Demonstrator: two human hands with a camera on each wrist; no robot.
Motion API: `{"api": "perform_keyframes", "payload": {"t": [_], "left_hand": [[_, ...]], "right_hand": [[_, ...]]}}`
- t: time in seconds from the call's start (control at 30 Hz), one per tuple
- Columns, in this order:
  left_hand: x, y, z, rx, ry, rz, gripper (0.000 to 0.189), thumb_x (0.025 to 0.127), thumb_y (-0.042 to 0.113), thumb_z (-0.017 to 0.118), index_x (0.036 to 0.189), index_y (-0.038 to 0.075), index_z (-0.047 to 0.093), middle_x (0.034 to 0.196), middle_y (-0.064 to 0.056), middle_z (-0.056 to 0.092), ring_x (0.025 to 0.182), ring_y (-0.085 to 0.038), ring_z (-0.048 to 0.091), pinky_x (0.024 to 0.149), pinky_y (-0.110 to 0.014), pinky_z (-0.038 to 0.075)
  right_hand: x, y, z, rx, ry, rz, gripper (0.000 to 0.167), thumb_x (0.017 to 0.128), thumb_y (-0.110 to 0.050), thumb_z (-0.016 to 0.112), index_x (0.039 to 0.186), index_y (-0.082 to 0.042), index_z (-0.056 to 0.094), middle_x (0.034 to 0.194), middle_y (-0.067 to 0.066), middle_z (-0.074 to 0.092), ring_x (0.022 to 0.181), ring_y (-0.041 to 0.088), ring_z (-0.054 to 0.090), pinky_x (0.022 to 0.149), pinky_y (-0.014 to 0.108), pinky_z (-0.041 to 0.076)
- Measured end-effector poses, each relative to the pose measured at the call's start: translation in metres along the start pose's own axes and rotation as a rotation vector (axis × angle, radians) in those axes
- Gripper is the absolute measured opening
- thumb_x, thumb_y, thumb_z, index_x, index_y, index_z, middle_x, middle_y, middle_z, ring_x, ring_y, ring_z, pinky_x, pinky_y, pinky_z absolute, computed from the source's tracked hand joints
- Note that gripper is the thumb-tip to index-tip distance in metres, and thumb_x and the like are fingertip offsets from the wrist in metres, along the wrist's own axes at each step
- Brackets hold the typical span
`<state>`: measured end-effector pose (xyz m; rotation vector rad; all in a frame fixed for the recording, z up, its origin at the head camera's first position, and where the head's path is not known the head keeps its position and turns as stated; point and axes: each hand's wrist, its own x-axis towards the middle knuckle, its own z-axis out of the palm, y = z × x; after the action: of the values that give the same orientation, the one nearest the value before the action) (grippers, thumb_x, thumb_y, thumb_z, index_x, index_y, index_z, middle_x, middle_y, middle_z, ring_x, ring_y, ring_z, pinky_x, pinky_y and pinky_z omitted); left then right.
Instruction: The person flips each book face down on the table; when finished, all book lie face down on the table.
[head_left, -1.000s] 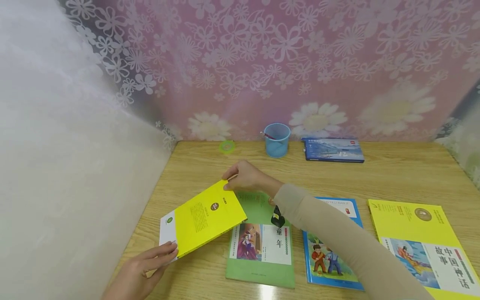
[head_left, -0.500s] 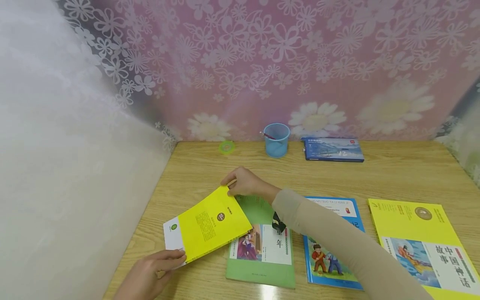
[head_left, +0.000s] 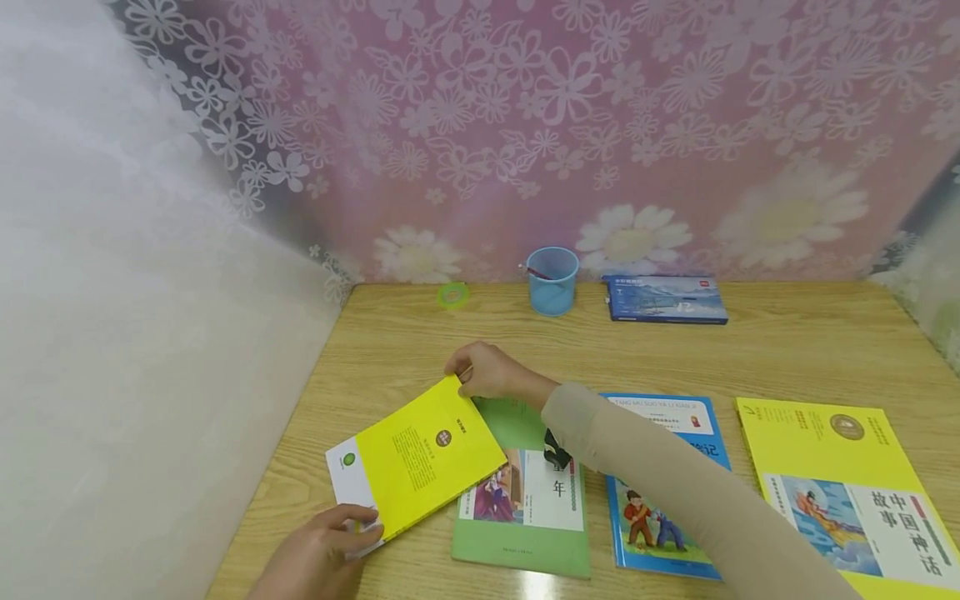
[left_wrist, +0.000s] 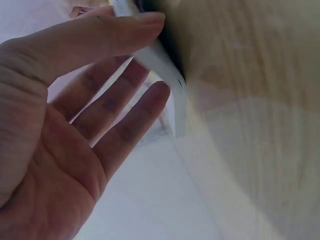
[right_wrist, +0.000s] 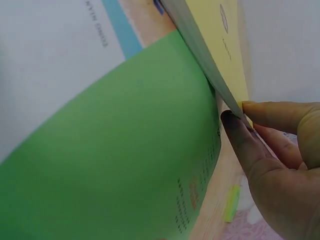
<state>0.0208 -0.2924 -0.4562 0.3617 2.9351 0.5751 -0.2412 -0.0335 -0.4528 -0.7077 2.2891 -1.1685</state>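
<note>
A yellow book [head_left: 420,454] with a white strip at its left end is held at a slant, overlapping the left edge of a green book [head_left: 517,546] in the head view. My right hand [head_left: 487,369] pinches its far corner between thumb and fingers, plain in the right wrist view, where the yellow cover [right_wrist: 225,45] stands over the green one [right_wrist: 125,135]. At the near white corner, my left hand [head_left: 322,542] pinches the book too; the left wrist view has the thumb on one side of the page block [left_wrist: 160,65] and fingers on the other.
Right of the green book lie a blue book [head_left: 663,554], partly under my right sleeve, and another yellow book [head_left: 832,454]. Along the back wall stand a green tape roll [head_left: 453,295], a blue pail [head_left: 552,292] holding a pen, and a flat blue box [head_left: 667,300].
The yellow book has shifted slightly right and toward me, with both hands moving along with it. Its near edge has come lower over the green book. The other books stay put.
</note>
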Motion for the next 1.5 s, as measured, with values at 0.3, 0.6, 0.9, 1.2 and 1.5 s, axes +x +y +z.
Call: {"api": "perform_keyframes", "payload": {"t": [0.3, 0.6, 0.9, 1.2, 1.5], "left_hand": [[-0.002, 0.006, 0.009, 0.057, 0.032, -0.059, 0.038, 0.079, 0.015, 0.091, 0.108, 0.038, 0.083, 0.132, 0.008, 0.067, 0.11, -0.014, 0.066, 0.084, -0.024, 0.061], [0.009, 0.0, 0.001, 0.059, 0.082, -0.132, 0.028, 0.086, 0.019, 0.087, 0.112, 0.03, 0.082, 0.127, 0.005, 0.069, 0.121, -0.018, 0.063, 0.096, -0.039, 0.061], [0.028, -0.027, -0.015, 0.059, 0.184, -0.08, 0.061, 0.094, 0.029, 0.081, 0.15, 0.02, 0.059, 0.138, -0.011, 0.065, 0.121, -0.032, 0.067, 0.097, -0.055, 0.059], [0.055, -0.053, -0.028, 0.019, 0.121, -0.192, 0.072, 0.102, 0.051, 0.065, 0.164, 0.025, 0.039, 0.141, -0.021, 0.062, 0.113, -0.036, 0.068, 0.086, -0.062, 0.059], [0.083, -0.068, -0.032, 0.052, 0.042, -0.2, 0.059, 0.102, 0.045, 0.068, 0.151, 0.014, 0.058, 0.117, -0.01, 0.071, 0.096, -0.02, 0.066, 0.079, -0.041, 0.058]], "right_hand": [[0.002, 0.005, 0.001, -0.023, -0.036, -0.009, 0.036, 0.092, 0.004, 0.075, 0.127, 0.0, 0.073, 0.127, 0.016, 0.074, 0.112, 0.026, 0.074, 0.093, 0.033, 0.063], [-0.004, 0.001, 0.001, -0.149, -0.033, -0.078, 0.032, 0.094, -0.007, 0.076, 0.126, -0.002, 0.074, 0.097, 0.01, 0.071, 0.081, 0.015, 0.059, 0.08, 0.029, 0.053], [-0.033, 0.006, -0.001, -0.28, -0.025, -0.224, 0.034, 0.097, -0.024, 0.077, 0.127, -0.007, 0.075, 0.126, 0.01, 0.071, 0.118, 0.024, 0.065, 0.104, 0.039, 0.054], [-0.092, 0.011, 0.011, -0.44, -0.048, -0.298, 0.047, 0.097, -0.041, 0.077, 0.137, -0.016, 0.071, 0.153, 0.009, 0.056, 0.146, 0.031, 0.048, 0.121, 0.046, 0.045], [-0.123, 0.02, 0.022, -0.485, -0.071, -0.356, 0.045, 0.095, -0.037, 0.079, 0.135, -0.018, 0.073, 0.149, 0.006, 0.059, 0.14, 0.023, 0.052, 0.121, 0.04, 0.045]]}}
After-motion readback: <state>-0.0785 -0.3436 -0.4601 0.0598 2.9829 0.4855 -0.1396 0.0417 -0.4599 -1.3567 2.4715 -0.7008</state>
